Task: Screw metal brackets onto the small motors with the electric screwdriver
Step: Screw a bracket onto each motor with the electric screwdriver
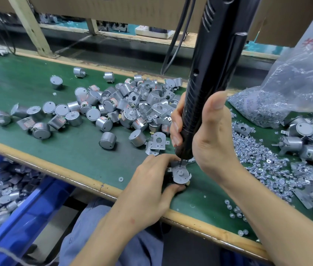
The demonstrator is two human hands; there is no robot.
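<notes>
My left hand [151,181] grips a small silver motor [180,174] with a metal bracket on top, held against the green mat near the bench's front edge. My right hand [205,131] is wrapped round the black electric screwdriver [209,73], which stands almost upright. Its bit touches the bracket at the motor's far edge. A loose bracket [156,143] lies just behind the held motor. A heap of motors [113,108] and brackets spreads across the middle of the mat.
Loose screws [257,156] cover the mat to the right, below a clear bag of screws [278,104]. More motors [309,141] lie far right. A blue bin [23,214] with motors stands below the bench's left front edge. Cables hang behind the screwdriver.
</notes>
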